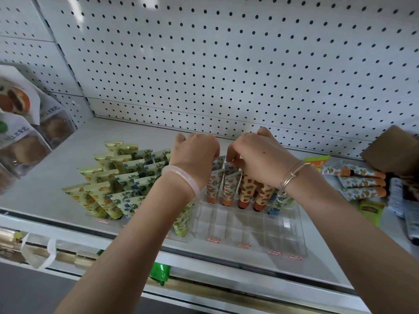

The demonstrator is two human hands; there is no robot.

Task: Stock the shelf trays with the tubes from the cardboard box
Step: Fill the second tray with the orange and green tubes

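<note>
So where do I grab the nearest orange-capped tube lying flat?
Pinch the nearest orange-capped patterned tube by its flat tail, from above on the left: it lies flat, another tube hugs its far side, and packets crowd the cap.

This is a shop. A white metal shelf (68, 159) backed by pegboard (226, 64) carries clear trays (260, 232) of tubes (102, 191) fronted with red labels (213, 240). Packaged pastries (20, 132) sit at nine o'clock.
</note>
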